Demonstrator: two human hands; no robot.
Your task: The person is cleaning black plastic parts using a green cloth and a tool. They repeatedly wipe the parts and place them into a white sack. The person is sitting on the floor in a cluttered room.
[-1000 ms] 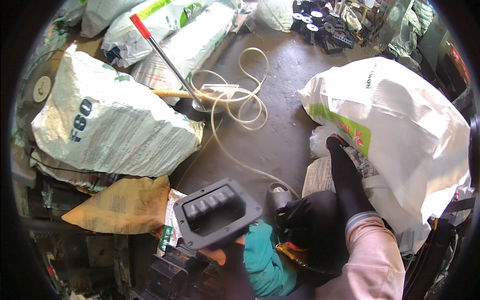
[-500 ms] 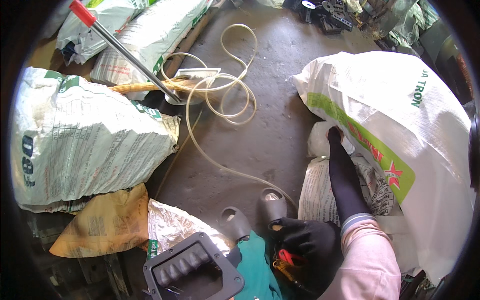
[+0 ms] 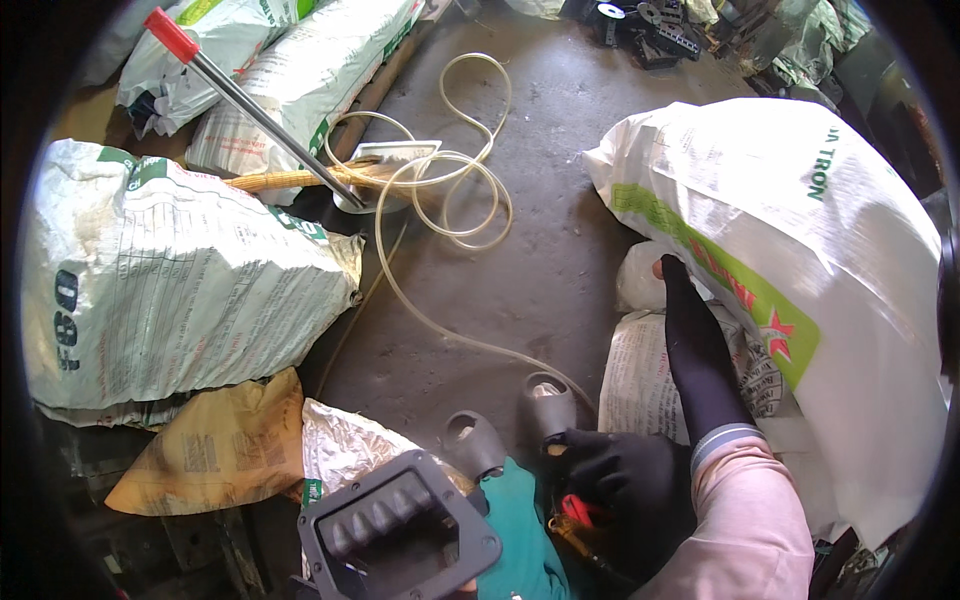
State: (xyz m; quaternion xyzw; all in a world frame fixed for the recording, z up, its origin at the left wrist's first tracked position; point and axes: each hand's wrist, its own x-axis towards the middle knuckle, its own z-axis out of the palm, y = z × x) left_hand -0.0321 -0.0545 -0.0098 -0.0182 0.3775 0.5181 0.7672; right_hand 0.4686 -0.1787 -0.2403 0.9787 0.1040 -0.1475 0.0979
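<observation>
My right arm, in a pink sleeve over a black sleeve, reaches forward along a big white woven sack [image 3: 860,220] with a green and red stripe. Only a sliver of my right hand [image 3: 658,269] shows at the cuff, against a clear plastic bag [image 3: 637,280] beside the sack; its fingers are hidden. Under that arm lies a printed white sack [image 3: 635,375]. Low in the view is a black frame with a ribbed grip [image 3: 455,525]. A small patch of skin by its lower edge may be my left hand [image 3: 467,588]; no fingers show.
Full white sacks [image 3: 200,280] and a brown sack [image 3: 215,450] line the left. A straw broom [image 3: 275,180], red-tipped dustpan [image 3: 172,35] and looped clear hose [image 3: 470,160] lie ahead. Near my grey slippers [image 3: 472,445] are dark cloth-like material [image 3: 630,480] and a red-handled tool [image 3: 577,510].
The black frame has shifted slightly up and right. My right arm stays by the clear bag, its sleeve a little further right. The view has moved slightly.
</observation>
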